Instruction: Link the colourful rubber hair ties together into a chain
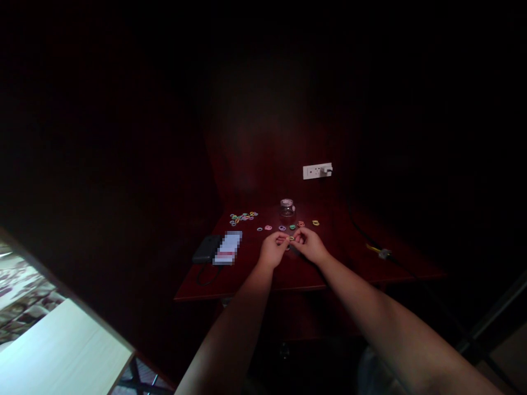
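Observation:
My left hand [274, 249] and my right hand [310, 246] meet over the middle of the dark red table. Between their pinched fingertips is a small yellow hair tie [291, 238]. Just beyond lies a row of small coloured hair ties: a blue one [259, 229], a pink one [268, 227], a purple one [282, 228], a green one [292, 227], an orange-red one [301, 224] and a yellow one [315, 223]. Behind the row stands a clear jar [287, 209] with a lid. Something small under my fingers is mostly hidden.
A loose pile of mixed hair ties [242, 218] lies at the back left. A phone [228, 248] with a lit screen and a black power bank [206, 248] with a cable lie front left. On the right is a cable with a plug [385, 253]. A socket [317, 171] is on the wall.

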Demonstrator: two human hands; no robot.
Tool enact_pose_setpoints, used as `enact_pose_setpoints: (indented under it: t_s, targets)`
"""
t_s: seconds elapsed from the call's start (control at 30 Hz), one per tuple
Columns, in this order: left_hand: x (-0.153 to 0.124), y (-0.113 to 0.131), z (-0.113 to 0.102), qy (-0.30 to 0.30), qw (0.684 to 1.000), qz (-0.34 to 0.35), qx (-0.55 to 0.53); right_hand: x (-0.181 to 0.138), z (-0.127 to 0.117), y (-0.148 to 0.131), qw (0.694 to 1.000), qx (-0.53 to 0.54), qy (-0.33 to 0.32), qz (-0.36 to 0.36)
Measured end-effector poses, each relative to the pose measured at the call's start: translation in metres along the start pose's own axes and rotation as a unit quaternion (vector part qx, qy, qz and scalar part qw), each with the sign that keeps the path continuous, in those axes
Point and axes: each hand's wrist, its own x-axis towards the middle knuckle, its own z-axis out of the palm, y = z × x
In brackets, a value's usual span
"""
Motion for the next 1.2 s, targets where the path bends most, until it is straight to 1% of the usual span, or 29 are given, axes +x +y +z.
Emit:
enact_pose_setpoints:
  t_s: [0.23,0.53,0.7,0.97,1.1,1.2]
  targets:
    - [-0.003,0.006,0.000,-0.002,1.000,-0.006,-0.007,-0.001,-0.002,0.004,1.000,-0.015,-0.003,0.002]
    - [-0.003,0.006,-0.001,-0.018,1.000,-0.010,-0.008,0.000,-0.003,0.005,0.999,-0.045,-0.001,-0.020]
    - [-0.003,0.004,0.000,-0.011,1.000,-0.009,-0.006,0.000,-0.005,0.001,0.998,-0.055,0.004,-0.021]
    - [-0.001,-0.004,0.002,0.018,0.999,0.015,0.027,0.000,-0.006,0.000,0.999,-0.033,0.000,-0.002]
    - [-0.003,0.000,0.002,0.008,1.000,0.025,0.012,0.000,-0.005,-0.001,1.000,-0.017,-0.002,-0.005]
    - [-0.004,0.002,0.002,-0.011,0.999,0.033,0.021,-0.001,-0.003,-0.002,1.000,-0.005,-0.001,-0.001]
